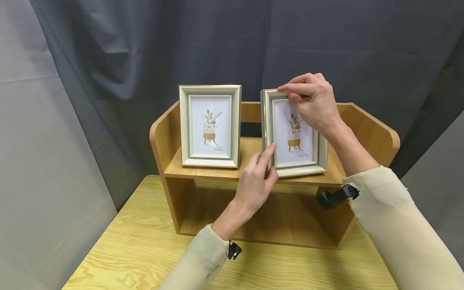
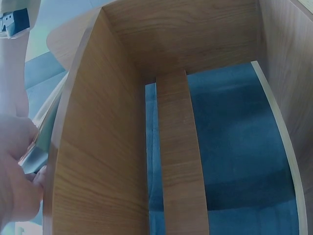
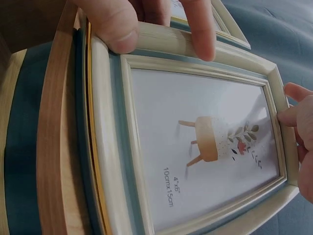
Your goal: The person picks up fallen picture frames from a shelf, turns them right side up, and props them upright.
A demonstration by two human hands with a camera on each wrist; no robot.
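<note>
With the right hand (image 1: 311,100) pinching the top edge and the left hand (image 1: 255,177) pinching the lower left corner of the cream-and-grey picture frame (image 1: 295,135) standing on the wooden shelf (image 1: 203,171), an uneven push could tip it off the front edge.

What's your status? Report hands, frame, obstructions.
Left hand pinches lower left edge of cream rectangular picture frame. Right hand grips its top. Frame upright on wooden shelf. Second cream frame stands apart, left.
</note>
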